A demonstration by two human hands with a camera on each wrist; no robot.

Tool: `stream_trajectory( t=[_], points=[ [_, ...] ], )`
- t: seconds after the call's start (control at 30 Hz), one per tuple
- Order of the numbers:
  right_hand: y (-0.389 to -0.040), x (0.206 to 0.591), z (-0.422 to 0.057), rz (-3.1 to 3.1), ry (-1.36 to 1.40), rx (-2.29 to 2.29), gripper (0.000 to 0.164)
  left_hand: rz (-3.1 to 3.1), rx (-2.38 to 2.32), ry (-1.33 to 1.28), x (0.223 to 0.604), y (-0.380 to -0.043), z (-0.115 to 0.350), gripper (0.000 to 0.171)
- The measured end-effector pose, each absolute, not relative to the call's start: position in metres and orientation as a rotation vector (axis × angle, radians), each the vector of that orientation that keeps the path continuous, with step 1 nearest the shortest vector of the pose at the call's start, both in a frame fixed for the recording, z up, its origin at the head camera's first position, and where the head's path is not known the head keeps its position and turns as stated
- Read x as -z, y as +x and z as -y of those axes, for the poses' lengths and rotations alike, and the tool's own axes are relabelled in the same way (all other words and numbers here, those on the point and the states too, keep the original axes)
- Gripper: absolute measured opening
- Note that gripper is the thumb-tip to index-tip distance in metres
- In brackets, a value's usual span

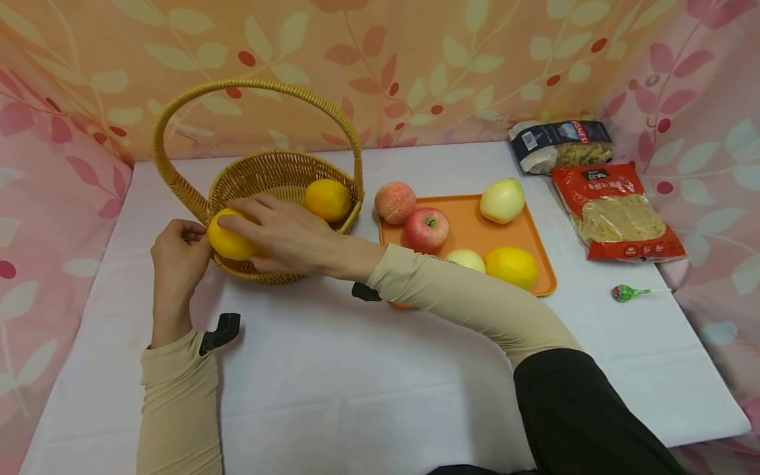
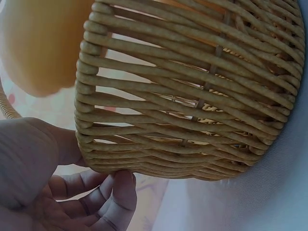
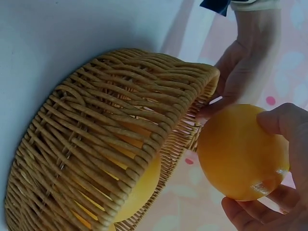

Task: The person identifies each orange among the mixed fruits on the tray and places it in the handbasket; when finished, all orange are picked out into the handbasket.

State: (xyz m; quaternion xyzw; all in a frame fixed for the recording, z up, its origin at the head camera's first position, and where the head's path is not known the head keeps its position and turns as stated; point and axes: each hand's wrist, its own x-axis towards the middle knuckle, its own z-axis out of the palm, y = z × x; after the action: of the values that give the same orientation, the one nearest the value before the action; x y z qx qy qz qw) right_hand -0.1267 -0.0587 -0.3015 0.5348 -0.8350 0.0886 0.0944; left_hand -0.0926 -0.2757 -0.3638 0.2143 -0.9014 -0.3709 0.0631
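My right hand (image 1: 291,237) grips a yellow-orange orange (image 1: 228,241) over the left side of a wicker basket (image 1: 255,171) with a tall arched handle (image 1: 255,84). In the right wrist view, thumb and fingers curl round this orange (image 3: 240,151), just outside the basket's rim. At the basket's left edge, my left hand (image 1: 178,260) pinches the rim; thumb and fingertips meet the wicker (image 2: 192,101) in the left wrist view. Inside the basket, on the right, sits another orange (image 1: 328,200). Part of a further yellow fruit (image 1: 320,220) shows beneath it, mostly hidden.
Right of the basket, an orange tray (image 1: 457,208) bears an apple (image 1: 426,229), pale round fruits (image 1: 502,200) and a yellow fruit (image 1: 512,267). A pinkish ball-like fruit (image 1: 395,202) lies at its corner. Farther right are two food packets (image 1: 620,214) and a lollipop (image 1: 623,293).
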Motion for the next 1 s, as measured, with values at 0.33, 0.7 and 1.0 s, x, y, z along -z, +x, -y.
stream_trajectory(
  t=[0.33, 0.7, 1.0],
  points=[
    [-0.136, 0.316, 0.067, 2.426, 1.613, -0.131, 0.044, 2.723, 1.124, 0.639, 0.364, -0.092, 0.276, 0.035],
    [-0.141, 0.325, 0.071, 2.456, 1.728, 0.11, 0.048, 2.714, 1.14, 0.638, 0.363, -0.093, 0.275, 0.037],
    [-0.142, 0.326, 0.075, 2.538, 1.759, 0.098, 0.046, 2.67, 1.136, 0.607, 0.362, -0.092, 0.273, 0.033]
  ],
)
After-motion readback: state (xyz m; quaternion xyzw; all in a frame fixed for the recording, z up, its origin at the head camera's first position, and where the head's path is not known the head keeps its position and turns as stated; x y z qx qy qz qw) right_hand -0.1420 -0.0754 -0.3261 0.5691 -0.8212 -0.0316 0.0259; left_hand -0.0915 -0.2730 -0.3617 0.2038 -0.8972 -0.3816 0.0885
